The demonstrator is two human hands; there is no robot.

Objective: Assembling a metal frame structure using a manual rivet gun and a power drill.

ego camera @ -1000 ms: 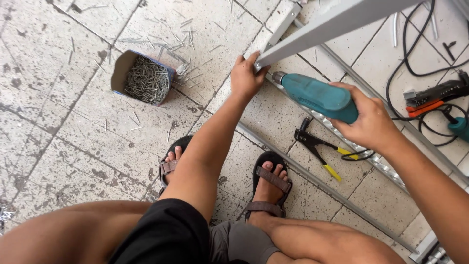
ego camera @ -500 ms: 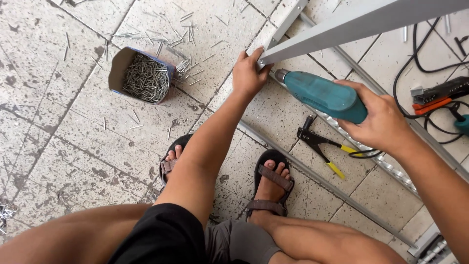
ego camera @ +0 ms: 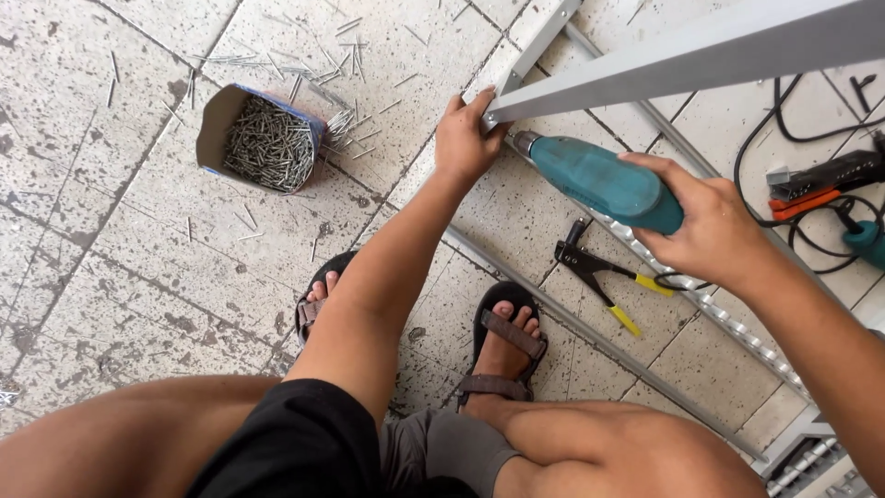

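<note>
My left hand (ego camera: 468,138) grips the grey metal bar (ego camera: 682,57); my right hand (ego camera: 710,221) grips the teal drill (ego camera: 599,180). Risk: the bit may skid toward my fingers.

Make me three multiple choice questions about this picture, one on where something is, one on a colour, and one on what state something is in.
1. Where does the open box of nails lie?
A. On the tiled floor, beyond the left foot
B. On the grey metal bar
C. In the right hand

2. What colour is the body of the power drill?
A. Red
B. Teal
C. White

3. What is the left hand doing?
A. Resting flat on the knee
B. Lifting the hand riveter
C. Gripping the end of the grey metal bar

Answers: 1 A, the box sits on the tiles with loose nails scattered about it. 2 B, the casing under the right hand is blue-green. 3 C, its fingers close on the bar's end, next to the drill's tip; the hand riveter with yellow handles lies untouched on the floor.
</note>
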